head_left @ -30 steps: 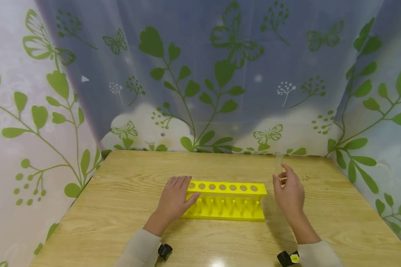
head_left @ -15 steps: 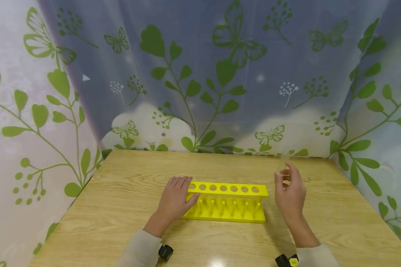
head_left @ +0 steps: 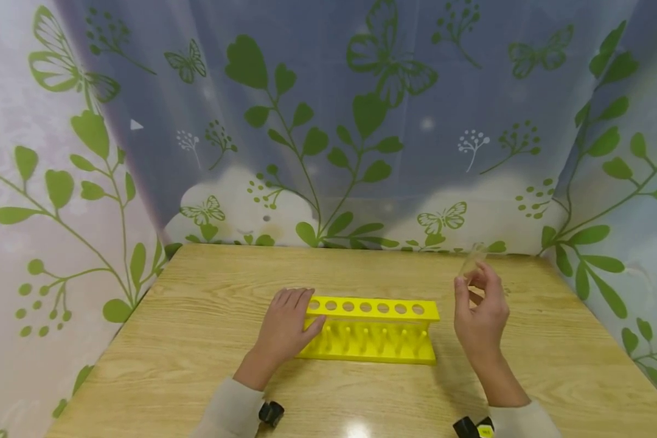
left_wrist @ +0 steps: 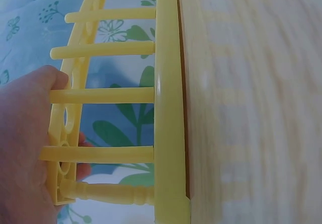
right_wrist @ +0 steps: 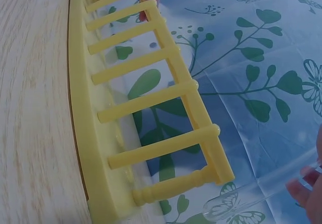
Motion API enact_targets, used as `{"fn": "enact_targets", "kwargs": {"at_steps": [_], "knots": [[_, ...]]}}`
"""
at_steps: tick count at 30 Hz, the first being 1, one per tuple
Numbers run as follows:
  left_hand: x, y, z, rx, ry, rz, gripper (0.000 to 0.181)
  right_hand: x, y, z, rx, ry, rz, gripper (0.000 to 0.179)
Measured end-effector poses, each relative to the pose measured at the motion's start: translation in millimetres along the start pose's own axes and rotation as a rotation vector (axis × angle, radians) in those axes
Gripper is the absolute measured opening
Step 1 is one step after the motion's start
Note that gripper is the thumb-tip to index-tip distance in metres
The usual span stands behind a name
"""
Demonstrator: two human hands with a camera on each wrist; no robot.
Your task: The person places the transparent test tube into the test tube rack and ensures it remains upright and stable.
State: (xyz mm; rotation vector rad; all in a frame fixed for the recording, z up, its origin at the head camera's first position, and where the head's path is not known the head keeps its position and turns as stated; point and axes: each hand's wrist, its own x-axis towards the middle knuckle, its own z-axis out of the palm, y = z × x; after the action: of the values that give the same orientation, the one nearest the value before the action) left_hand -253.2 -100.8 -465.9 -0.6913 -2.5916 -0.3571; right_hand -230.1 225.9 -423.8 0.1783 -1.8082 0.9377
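A yellow test tube rack [head_left: 369, 354] stands upright on the table, with a row of round holes along its top bar and pegs rising from its base. My left hand [head_left: 287, 322] grips the left end of the top bar, thumb in front and fingers behind, as the left wrist view also shows. To the right of the rack, my right hand [head_left: 482, 310] pinches a clear glass test tube [head_left: 472, 260] above the table. The tube is tilted; in the right wrist view its rounded end [right_wrist: 214, 210] lies near the rack's end post [right_wrist: 173, 188]. No tubes show in the rack.
The wood-grain table [head_left: 197, 292] reaches back to a blue curtain [head_left: 328, 121] printed with green leaves and butterflies. Similar patterned cloth hangs at the left [head_left: 60, 182] and right sides. Black wrist devices [head_left: 271, 413] sit at both cuffs.
My right hand has shifted slightly to the right, and the test tube has gone from near upright to leaning right at its upper end. My left hand and the rack stay put.
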Motion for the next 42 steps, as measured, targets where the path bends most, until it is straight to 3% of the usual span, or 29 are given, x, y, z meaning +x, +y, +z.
{"fn": "enact_targets", "kwargs": {"at_steps": [7,22,32,42], "knots": [[-0.3,-0.7,1.4,-0.006,0.022,0.015,0.056,2.2,-1.3,0.2,0.088,0.029,-0.097,0.045],[-1.2,-0.1,1.1,-0.012,-0.011,-0.007,0.056,4.2,-7.4,4.5,0.266,0.126,-0.163,0.035],[0.2,-0.5,-0.6,-0.012,-0.017,-0.016,0.057,7.9,-11.7,4.8,0.358,0.124,-0.146,0.035],[-0.5,0.3,0.1,-0.001,-0.021,-0.015,0.056,4.8,-16.3,4.6,0.43,0.067,-0.161,0.038]]}}
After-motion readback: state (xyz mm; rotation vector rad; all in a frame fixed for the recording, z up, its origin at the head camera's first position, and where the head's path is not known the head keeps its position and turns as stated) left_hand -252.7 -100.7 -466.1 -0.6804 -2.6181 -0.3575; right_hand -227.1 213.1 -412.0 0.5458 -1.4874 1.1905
